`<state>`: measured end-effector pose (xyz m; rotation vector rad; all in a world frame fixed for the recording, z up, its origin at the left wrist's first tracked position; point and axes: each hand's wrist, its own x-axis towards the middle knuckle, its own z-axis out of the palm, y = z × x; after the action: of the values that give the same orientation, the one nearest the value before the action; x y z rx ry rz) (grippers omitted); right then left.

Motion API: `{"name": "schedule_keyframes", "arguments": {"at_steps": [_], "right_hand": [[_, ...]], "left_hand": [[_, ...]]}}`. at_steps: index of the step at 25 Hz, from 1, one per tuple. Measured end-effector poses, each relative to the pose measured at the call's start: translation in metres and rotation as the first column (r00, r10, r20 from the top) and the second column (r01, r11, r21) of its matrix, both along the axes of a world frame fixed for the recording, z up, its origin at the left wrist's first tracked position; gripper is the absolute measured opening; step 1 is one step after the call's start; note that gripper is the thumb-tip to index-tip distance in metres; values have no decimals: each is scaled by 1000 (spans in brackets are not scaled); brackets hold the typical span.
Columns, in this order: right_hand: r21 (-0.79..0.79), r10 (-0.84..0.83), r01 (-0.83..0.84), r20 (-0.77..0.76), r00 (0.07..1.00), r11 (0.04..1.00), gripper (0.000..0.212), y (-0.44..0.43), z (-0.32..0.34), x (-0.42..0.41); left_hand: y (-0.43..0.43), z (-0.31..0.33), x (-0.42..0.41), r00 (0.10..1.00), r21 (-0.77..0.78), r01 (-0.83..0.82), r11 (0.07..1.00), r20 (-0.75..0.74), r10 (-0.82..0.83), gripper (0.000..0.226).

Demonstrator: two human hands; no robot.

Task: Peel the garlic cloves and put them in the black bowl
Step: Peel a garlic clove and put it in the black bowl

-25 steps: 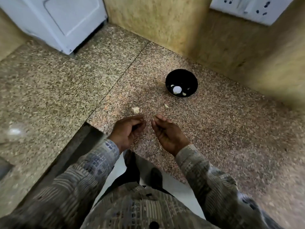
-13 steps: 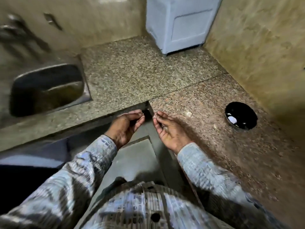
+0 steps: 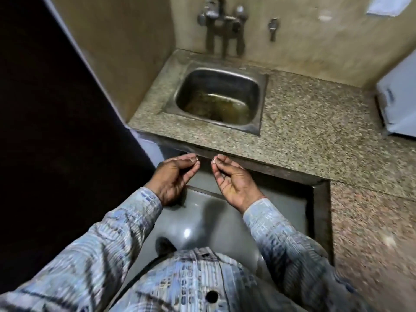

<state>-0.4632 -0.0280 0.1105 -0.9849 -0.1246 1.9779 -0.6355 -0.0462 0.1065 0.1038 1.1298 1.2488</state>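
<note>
Head view, looking straight down: my patterned shirt (image 3: 191, 278) fills the bottom, and both sleeves reach forward over the grey floor (image 3: 202, 224). That floor is the open room I have, boxed by a dark opening (image 3: 45, 131) on my left and by the tabletop (image 3: 304, 122), whose dark front edge runs across just beyond my fingertips and turns toward me along my right side.

My left hand (image 3: 174, 174) and right hand (image 3: 234, 179) hang side by side above the floor, short of that edge, with a clear gap between them. Both are curled, palms turned inward. The left pinches a left scrap (image 3: 195, 158), small and pale, between thumb and fingertips. The right pinches a right scrap (image 3: 214, 160) the same way. The two scraps face each other across the gap, apart. They are too small to tell their long axis, or whether they are skin or clove.

Farther on, a steel sink (image 3: 263, 102) is set into the tabletop, murky at the bottom. Taps (image 3: 222, 21) stick out of the wall behind it, and a white appliance (image 3: 398, 104) stands at the far right.
</note>
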Motion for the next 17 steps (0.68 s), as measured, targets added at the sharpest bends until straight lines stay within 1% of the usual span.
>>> {"name": "schedule_keyframes", "arguments": {"at_steps": [4, 9, 11, 14, 17], "right_hand": [[-51, 137, -136, 11, 991, 989, 22, 15, -17, -102], [-96, 251, -243, 82, 965, 965, 19, 40, -57, -174], [-118, 307, -296, 89, 948, 948, 19, 55, -89, -194], [-133, 377, -361, 125, 918, 923, 19, 79, -159, -215], [-175, 463, -434, 191, 866, 884, 20, 103, -268, -237]], "left_hand": [[-5, -20, -96, 995, -62, -95, 994, -11, 95, 20], [1, -59, -159, 981, -163, -195, 967, -34, 192, 21], [8, -95, -175, 970, -213, -244, 946, -51, 239, 22], [23, -167, -188, 956, -262, -293, 919, -95, 278, 21], [42, -271, -199, 942, -310, -336, 890, -132, 310, 19]]}}
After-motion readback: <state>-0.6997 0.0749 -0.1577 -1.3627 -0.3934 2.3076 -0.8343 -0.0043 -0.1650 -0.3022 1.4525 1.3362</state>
